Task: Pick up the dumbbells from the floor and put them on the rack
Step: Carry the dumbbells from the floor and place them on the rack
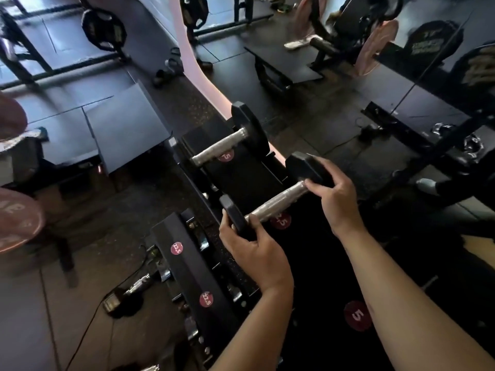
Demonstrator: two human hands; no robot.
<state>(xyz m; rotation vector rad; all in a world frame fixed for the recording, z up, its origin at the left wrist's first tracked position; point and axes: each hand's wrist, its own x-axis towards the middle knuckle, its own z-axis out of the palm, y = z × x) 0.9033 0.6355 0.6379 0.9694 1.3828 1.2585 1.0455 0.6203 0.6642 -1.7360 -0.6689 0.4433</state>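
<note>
A black hex dumbbell (278,203) with a knurled silver handle lies across the top shelf of the black rack (235,172), over a red weight sticker. My left hand (251,247) grips its near head. My right hand (334,194) grips its far head, fingers curled over it. A second dumbbell (222,147) rests on the rack just beyond, untouched. Another dumbbell (134,289) lies on the floor at the lower left, beside the rack.
The rack's lower shelf (187,274) carries red 22.5 stickers; a red 5 sticker (357,315) marks the top shelf near me. A mirror at the right reflects benches and plates. Weight plates (104,28) and benches stand further off; a cable runs over the floor.
</note>
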